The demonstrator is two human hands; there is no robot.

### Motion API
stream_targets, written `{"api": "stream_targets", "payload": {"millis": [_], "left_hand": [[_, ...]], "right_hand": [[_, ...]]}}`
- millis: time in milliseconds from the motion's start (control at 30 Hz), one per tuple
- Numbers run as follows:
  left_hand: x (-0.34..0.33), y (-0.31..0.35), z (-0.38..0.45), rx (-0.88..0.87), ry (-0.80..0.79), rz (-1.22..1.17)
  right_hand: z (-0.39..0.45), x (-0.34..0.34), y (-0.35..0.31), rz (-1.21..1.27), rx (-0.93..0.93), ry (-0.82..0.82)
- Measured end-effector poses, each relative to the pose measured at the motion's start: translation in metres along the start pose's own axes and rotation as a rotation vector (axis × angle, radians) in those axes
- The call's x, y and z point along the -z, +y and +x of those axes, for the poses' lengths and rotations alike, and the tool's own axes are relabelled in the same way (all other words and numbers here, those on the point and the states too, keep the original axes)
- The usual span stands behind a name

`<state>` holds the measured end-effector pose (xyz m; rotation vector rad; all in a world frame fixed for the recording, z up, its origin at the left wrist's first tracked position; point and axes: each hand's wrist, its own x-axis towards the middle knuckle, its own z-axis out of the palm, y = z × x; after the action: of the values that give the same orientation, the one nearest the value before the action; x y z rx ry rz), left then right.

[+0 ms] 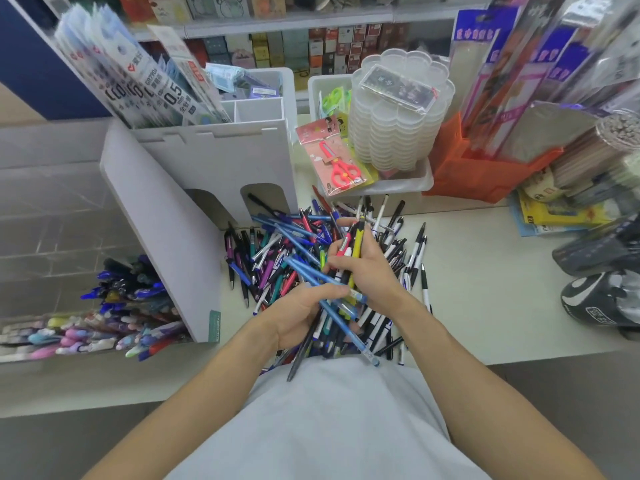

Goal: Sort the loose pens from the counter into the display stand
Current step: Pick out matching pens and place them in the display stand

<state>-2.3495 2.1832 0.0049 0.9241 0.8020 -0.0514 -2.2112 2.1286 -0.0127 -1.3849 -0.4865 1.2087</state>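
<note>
Left hand (299, 315) gripping bundle of blue pens (332, 299) at frame centre. Right hand (367, 268) clutching yellow pen (356, 251) and pink pen (343, 249) upright. Loose pen pile (277, 258) lying beneath both. White display stand (180, 216) standing centre-left.

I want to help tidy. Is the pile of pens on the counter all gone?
No. A big pile of loose pens lies on the counter; both hands hold some.

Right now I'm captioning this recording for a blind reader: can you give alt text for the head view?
Both hands hold pens above a pile of loose pens on a white counter: the left hand grips blue ones, the right hand a yellow and red bunch. The display stand stands to the left.
</note>
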Motion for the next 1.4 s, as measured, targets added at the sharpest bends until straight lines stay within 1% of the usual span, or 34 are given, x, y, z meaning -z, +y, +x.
{"api": "stream_targets", "payload": {"millis": [133,233,300,433,500,533,600,667,733,800,900,1000,1067,1133,1200,1267,1333,1400], "left_hand": [[-0.003,-0.002,0.002,0.042,0.031,-0.004],[0.0,-0.004,0.006,0.072,0.031,0.05],[0.001,-0.002,0.007,0.093,0.006,0.087],[0.003,0.01,0.007,0.158,-0.119,0.157],[0.004,0.017,0.01,0.17,-0.144,0.155],[0.002,0.02,0.011,0.169,-0.127,0.145],[-0.003,0.024,0.016,0.157,-0.016,0.12],[-0.006,0.026,0.025,0.091,0.119,0.183],[-0.008,0.03,0.032,0.042,0.163,0.29],[-0.011,0.031,0.033,0.075,0.089,0.306],[-0.016,0.023,0.024,0.203,-0.041,0.241],[-0.017,0.005,0.018,0.259,-0.078,0.253],[-0.015,-0.004,0.013,0.236,-0.084,0.258],[-0.013,-0.009,0.007,0.179,-0.099,0.237],[-0.008,-0.013,0.002,0.104,-0.099,0.154],[-0.005,-0.013,0.001,0.029,-0.085,0.119],[-0.006,-0.013,0.001,-0.039,-0.067,0.123],[-0.009,-0.011,0.003,-0.074,-0.041,0.146]], "right_hand": [[-0.003,-0.007,0.001,-0.071,-0.059,-0.033],[-0.001,-0.003,0.001,-0.112,-0.123,-0.049],[0.004,0.001,0.001,-0.16,-0.12,-0.033],[0.012,0.002,-0.009,0.008,-0.074,-0.035],[0.018,-0.002,-0.013,0.034,-0.03,-0.048],[0.021,-0.004,-0.015,0.023,-0.008,-0.051],[0.027,-0.004,-0.019,-0.03,0.04,-0.045],[0.034,-0.001,-0.022,-0.088,0.085,-0.032],[0.036,0.003,-0.026,-0.086,0.11,-0.039],[0.035,0.008,-0.025,-0.053,0.116,-0.025],[0.021,0.012,-0.016,-0.049,0.049,0.024],[0.006,0.016,-0.002,-0.017,-0.019,0.031],[-0.003,0.015,0.007,0.021,-0.05,0.063],[-0.007,0.012,0.012,-0.003,-0.071,0.117],[-0.009,0.008,0.015,-0.074,-0.009,0.202],[-0.01,0.002,0.013,-0.025,0.063,0.272],[-0.011,-0.002,0.009,-0.007,0.096,0.283],[-0.013,-0.006,0.003,-0.052,0.084,0.234]]}}
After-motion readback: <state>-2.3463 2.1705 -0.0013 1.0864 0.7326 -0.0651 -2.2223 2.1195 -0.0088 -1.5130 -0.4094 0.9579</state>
